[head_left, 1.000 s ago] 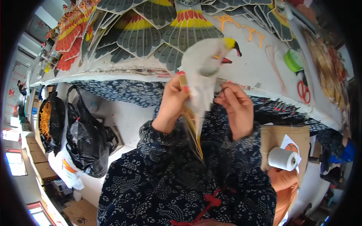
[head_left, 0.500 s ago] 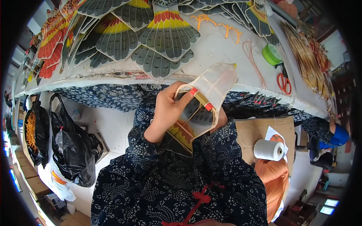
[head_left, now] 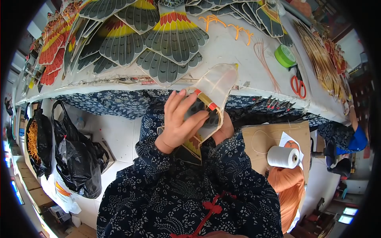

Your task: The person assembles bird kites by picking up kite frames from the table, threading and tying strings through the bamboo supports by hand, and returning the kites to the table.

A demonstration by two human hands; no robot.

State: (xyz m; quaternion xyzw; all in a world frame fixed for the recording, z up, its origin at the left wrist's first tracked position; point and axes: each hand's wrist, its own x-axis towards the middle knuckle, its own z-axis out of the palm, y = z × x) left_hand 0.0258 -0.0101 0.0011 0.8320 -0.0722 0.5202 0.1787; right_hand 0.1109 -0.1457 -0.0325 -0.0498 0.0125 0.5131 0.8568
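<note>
A bird-shaped kite (head_left: 216, 81) with a pale translucent skin and thin bent frame is tilted in front of my chest. Its gold strip with red ends (head_left: 205, 100) crosses the middle, and dark, red and yellow painted feathers show lower down. My left hand (head_left: 178, 119) lies over the kite's left side, fingers spread and touching it beside the strip. Along the right edge, my right hand (head_left: 225, 129) grips the kite from behind; its fingertips are mostly hidden by the frame.
Painted feather-tail kites (head_left: 172, 37) overlap on the white table (head_left: 234, 53). Green tape (head_left: 285, 55), red-handled scissors (head_left: 298, 86) and bamboo sticks (head_left: 319, 59) lie at right. A white thread spool (head_left: 282, 157) stands on cardboard (head_left: 254, 139). Black bags (head_left: 77, 158) sit at left. Another person (head_left: 353, 139) is far right.
The kite has shifted slightly left. My left hand has lifted its thumb from the strip and spread its fingers over the kite. More of my right hand shows at the right edge.
</note>
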